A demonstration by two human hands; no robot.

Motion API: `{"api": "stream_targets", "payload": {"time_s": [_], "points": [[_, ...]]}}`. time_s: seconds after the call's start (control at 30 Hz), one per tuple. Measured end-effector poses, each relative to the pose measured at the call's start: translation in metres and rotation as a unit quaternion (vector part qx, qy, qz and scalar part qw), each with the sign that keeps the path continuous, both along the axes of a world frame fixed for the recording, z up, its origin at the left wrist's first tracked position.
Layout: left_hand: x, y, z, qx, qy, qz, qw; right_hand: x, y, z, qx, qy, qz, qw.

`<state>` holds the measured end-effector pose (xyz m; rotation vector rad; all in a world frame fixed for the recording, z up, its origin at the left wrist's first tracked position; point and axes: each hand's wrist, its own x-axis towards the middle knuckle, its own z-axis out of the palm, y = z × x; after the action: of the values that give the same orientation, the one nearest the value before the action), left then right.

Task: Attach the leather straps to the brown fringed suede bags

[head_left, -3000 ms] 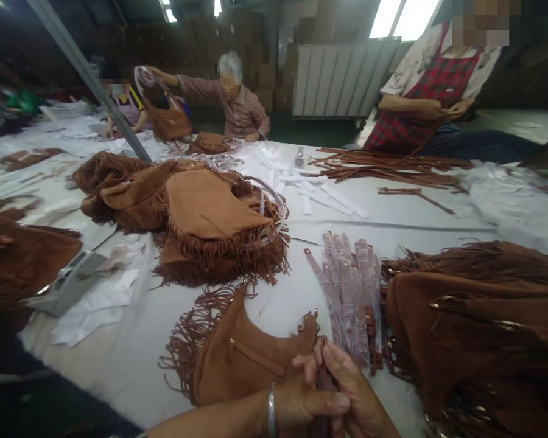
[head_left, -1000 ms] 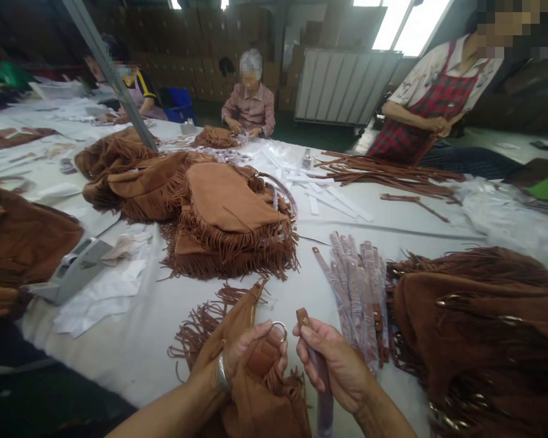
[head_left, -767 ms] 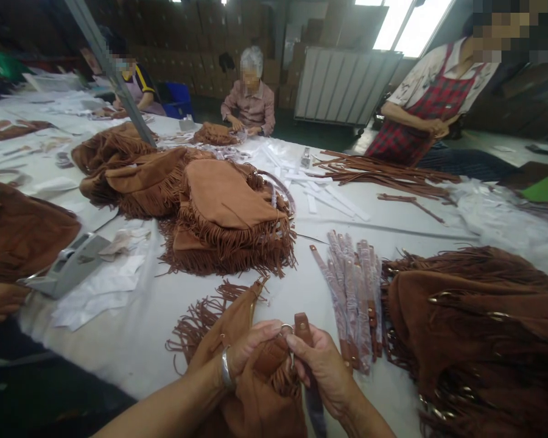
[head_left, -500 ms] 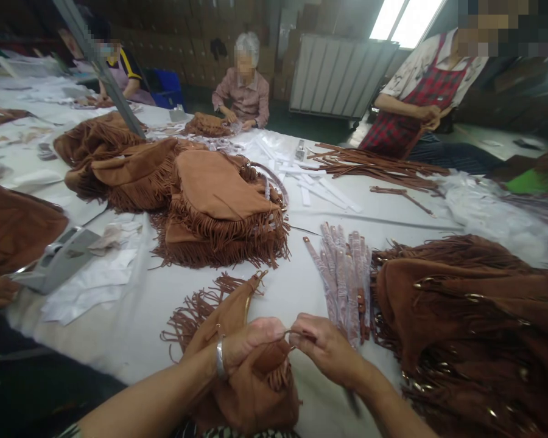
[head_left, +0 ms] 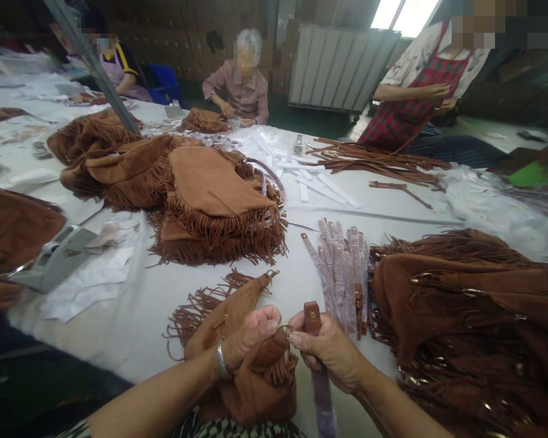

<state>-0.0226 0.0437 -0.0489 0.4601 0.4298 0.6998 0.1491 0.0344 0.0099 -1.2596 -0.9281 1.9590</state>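
Note:
A brown fringed bag [head_left: 231, 313] lies at the table's near edge, in front of my body. My left hand [head_left: 251, 337], with a silver bracelet at the wrist, pinches a metal ring [head_left: 285, 328] at the bag's right end. Opposite it, my right hand [head_left: 333, 353] grips a strap [head_left: 312, 317] whose brown end with a metal stud sticks up above the fingers. The strap's plastic-wrapped length [head_left: 323, 401] hangs below that hand. The right fingertips meet the ring; whether the strap passes through it I cannot tell.
Several wrapped straps [head_left: 340, 274] lie beyond my right hand. Fringed bags are heaped at the centre [head_left: 214, 182] and on the right [head_left: 475, 328]. Left stands a grey metal device [head_left: 57, 261] beside a co-worker's hand [head_left: 0, 298]. Other people work across the table.
The strap's studded end has come up into view in my right hand, and its wrapped length now hangs below. My hands remain close together at the bag's ring.

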Motion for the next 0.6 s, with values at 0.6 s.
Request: {"api": "stream_targets", "payload": {"time_s": [0.6], "points": [[0.015, 0.000, 0.012, -0.012, 0.021, -0.156, 0.988, 0.019, 0.067, 0.068, 0.223, -0.166, 0.459, 0.844]]}}
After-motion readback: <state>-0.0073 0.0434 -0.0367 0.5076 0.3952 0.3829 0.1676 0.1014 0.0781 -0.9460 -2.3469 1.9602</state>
